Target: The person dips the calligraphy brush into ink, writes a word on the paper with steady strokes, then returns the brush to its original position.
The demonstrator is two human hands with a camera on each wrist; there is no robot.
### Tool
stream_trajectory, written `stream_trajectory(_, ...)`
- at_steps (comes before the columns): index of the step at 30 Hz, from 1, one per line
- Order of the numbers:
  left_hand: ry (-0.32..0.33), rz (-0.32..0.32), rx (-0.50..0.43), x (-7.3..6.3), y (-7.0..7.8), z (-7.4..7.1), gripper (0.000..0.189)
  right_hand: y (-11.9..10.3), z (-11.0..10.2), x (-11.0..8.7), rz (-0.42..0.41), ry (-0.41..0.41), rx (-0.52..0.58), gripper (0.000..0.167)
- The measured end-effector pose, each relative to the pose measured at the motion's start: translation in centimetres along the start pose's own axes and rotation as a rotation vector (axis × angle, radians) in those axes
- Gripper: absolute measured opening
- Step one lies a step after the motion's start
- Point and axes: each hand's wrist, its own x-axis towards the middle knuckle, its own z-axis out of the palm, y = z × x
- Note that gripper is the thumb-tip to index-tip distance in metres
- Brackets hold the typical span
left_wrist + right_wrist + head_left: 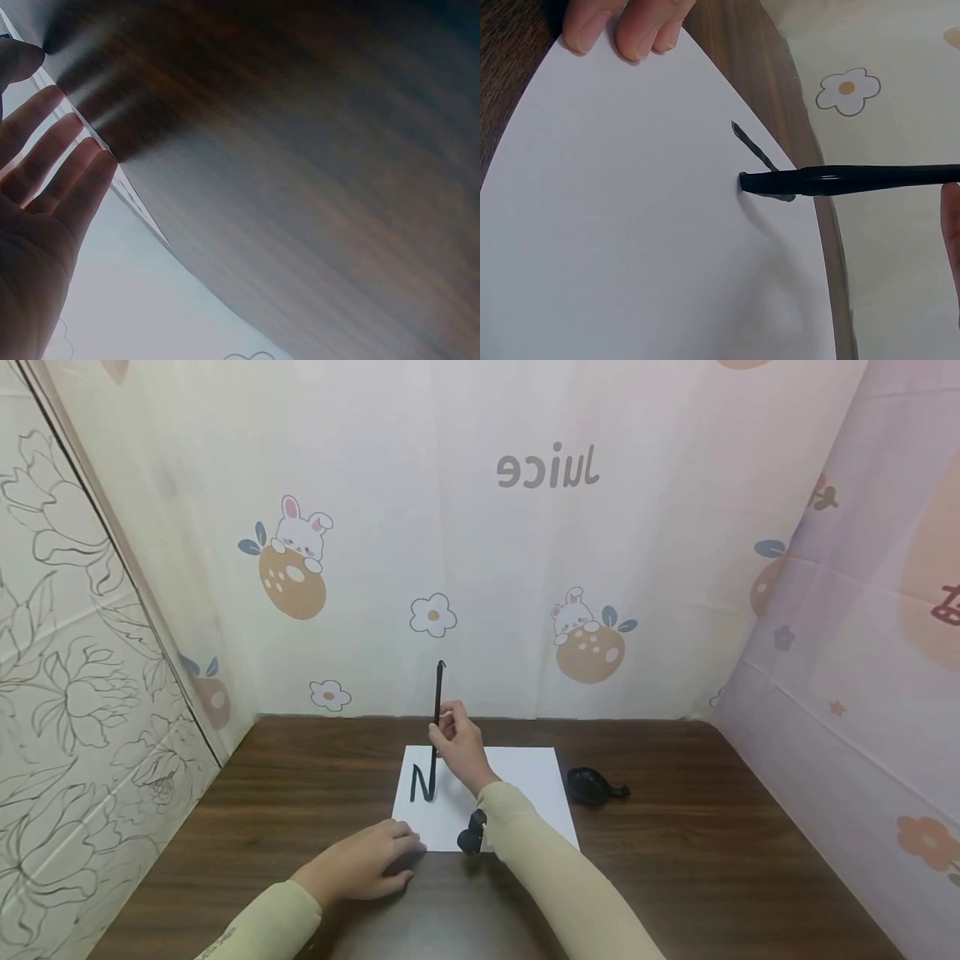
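My right hand (459,745) pinches a dark ink brush (855,180) and holds it upright over a white sheet of paper (517,793). The black tip touches the sheet at the lower end of a slanting stroke. Black strokes (414,783) on the left part of the paper stand joined at an angle. My left hand (367,860) lies at the sheet's near left corner, and its fingertips (589,34) touch the paper in the right wrist view. Those fingers are extended in the left wrist view.
A small black dish with a short handle or spout (588,786) stands on the brown wooden table (675,843), just right of the paper. Printed curtains (480,543) rise behind the table and at the sides. A black device (472,832) sits at my right wrist.
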Motion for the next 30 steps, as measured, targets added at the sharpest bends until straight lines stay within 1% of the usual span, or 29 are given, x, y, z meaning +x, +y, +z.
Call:
stream_trajectory(7, 0.005, -0.003, 0.011, -0.11, 0.03, 0.1, 0.031, 0.01, -0.04, 0.08, -0.026, 0.002, -0.004, 0.026)
stream_trajectory(12, -0.021, -0.029, 0.001, -0.02, 0.07, -0.03, 0.031, 0.01, -0.09, 0.22, -0.034, 0.006, 0.003, 0.025)
stream_trajectory(18, -0.033, -0.042, -0.006, 0.05, 0.16, -0.18, 0.03, 0.04, -0.14, 0.49, -0.048, 0.018, 0.004, 0.025)
stream_trajectory(24, -0.064, -0.075, -0.007, 0.02, 0.17, -0.08, 0.031, -0.06, -0.19, 0.56, -0.068, 0.03, 0.006, 0.025)
stream_trajectory(30, -0.06, -0.072, -0.013, 0.06, 0.14, 0.02, 0.031, -0.12, -0.18, 0.49, -0.059, 0.027, 0.009, 0.025)
